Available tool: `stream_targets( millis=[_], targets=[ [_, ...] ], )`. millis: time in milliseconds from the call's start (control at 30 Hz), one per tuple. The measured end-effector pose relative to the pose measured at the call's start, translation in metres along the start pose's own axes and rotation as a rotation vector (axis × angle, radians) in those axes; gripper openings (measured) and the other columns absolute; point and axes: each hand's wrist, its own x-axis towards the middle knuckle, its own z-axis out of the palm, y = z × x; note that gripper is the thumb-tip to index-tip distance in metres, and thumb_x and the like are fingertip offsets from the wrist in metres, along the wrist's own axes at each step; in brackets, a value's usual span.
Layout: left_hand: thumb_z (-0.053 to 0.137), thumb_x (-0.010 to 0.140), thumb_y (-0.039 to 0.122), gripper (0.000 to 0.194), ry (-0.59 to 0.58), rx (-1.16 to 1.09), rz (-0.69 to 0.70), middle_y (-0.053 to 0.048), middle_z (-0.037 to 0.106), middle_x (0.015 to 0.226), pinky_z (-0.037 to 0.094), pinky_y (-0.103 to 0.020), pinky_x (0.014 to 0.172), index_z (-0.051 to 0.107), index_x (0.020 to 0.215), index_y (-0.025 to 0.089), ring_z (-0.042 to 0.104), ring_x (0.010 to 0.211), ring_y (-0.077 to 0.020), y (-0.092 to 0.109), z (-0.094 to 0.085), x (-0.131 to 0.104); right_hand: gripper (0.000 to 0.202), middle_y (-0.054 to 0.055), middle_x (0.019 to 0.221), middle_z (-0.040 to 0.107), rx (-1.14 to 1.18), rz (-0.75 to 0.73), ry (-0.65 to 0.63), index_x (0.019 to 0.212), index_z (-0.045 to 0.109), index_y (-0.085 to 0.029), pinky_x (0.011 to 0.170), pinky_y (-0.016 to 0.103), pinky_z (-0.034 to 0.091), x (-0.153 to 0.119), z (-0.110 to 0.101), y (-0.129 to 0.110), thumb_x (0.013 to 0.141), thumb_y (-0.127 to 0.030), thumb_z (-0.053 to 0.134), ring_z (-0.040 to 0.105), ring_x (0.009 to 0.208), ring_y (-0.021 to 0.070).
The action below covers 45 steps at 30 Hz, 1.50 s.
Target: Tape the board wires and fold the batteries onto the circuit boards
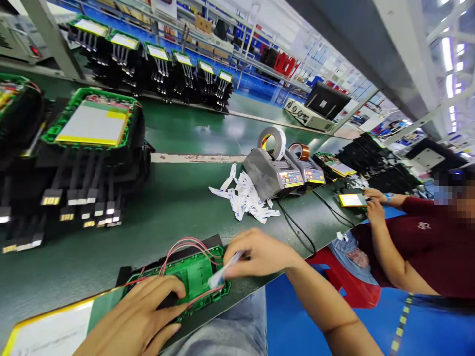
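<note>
On the bench in front of me lies a green plastic casing (193, 272) with a black edge and thin red wires (187, 242) looping over it. My left hand (144, 316) rests on its left end, fingers apart and touching the casing. Between thumb and fingers, my right hand (256, 254) pinches a whitish tape strip (224, 269), slightly blurred, whose lower end is over the right part of the casing. A flat battery pack (55, 326) with yellow edges lies at the lower left, partly under my left hand.
Two tape dispensers (274, 173) stand beyond, next to a heap of white liner strips (243, 198). Stacked green-rimmed units (92, 121) with hanging cables crowd the left, and more line the back shelf. A co-worker (404, 237) sits at right, handling a similar unit.
</note>
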Motion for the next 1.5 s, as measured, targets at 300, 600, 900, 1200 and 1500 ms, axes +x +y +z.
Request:
stream_targets(
  millis=[300, 600, 900, 1200, 1500],
  targets=[
    [0.059, 0.094, 0.036, 0.016, -0.157, 0.063, -0.057, 0.006, 0.064, 0.104, 0.048, -0.023, 0.086, 0.068, 0.107, 0.040, 0.064, 0.094, -0.0122, 0.014, -0.012, 0.003, 0.029, 0.003, 0.104, 0.075, -0.669, -0.079, -0.832, 0.114, 0.068, -0.019, 0.055, 0.026, 0.029, 0.075, 0.024, -0.044, 0.100, -0.042, 0.058, 0.067, 0.094, 0.0182],
    [0.051, 0.096, 0.034, 0.016, -0.197, -0.031, -0.142, 0.004, 0.062, 0.099, 0.049, -0.027, 0.083, 0.067, 0.100, 0.037, 0.062, 0.093, -0.0145, 0.017, -0.009, 0.005, 0.025, 0.002, 0.103, 0.075, -0.778, -0.048, -0.727, 0.105, 0.069, -0.017, 0.047, 0.029, 0.025, 0.070, 0.037, -0.045, 0.099, -0.039, 0.061, 0.071, 0.095, 0.0180],
    [0.053, 0.093, 0.026, 0.018, -0.166, -0.023, -0.075, 0.003, 0.063, 0.095, 0.048, -0.026, 0.079, 0.067, 0.102, 0.035, 0.062, 0.088, -0.0149, 0.019, -0.013, 0.009, 0.051, 0.006, 0.075, 0.066, -0.972, -0.099, -0.442, 0.091, 0.062, -0.011, 0.046, 0.032, 0.032, 0.051, 0.055, -0.035, 0.088, -0.061, 0.066, 0.063, 0.064, 0.0217],
    [0.054, 0.095, 0.031, 0.013, -0.185, -0.038, -0.134, 0.005, 0.061, 0.101, 0.044, -0.027, 0.089, 0.066, 0.096, 0.034, 0.059, 0.094, -0.0141, 0.019, -0.012, 0.003, 0.087, 0.011, 0.113, 0.055, -0.676, -0.101, 0.171, 0.141, 0.044, -0.015, 0.087, 0.040, 0.047, 0.046, 0.063, 0.012, 0.078, -0.066, 0.074, 0.050, 0.097, 0.0253],
    [0.056, 0.094, 0.031, 0.011, -0.184, -0.018, -0.112, 0.005, 0.062, 0.102, 0.044, -0.029, 0.090, 0.066, 0.096, 0.034, 0.059, 0.094, -0.0150, 0.017, -0.010, 0.000, 0.057, 0.013, 0.120, 0.055, -0.598, -0.157, 0.097, 0.137, 0.051, -0.014, 0.099, 0.040, 0.044, 0.052, 0.055, 0.011, 0.094, -0.049, 0.064, 0.047, 0.108, 0.0239]
  ],
)
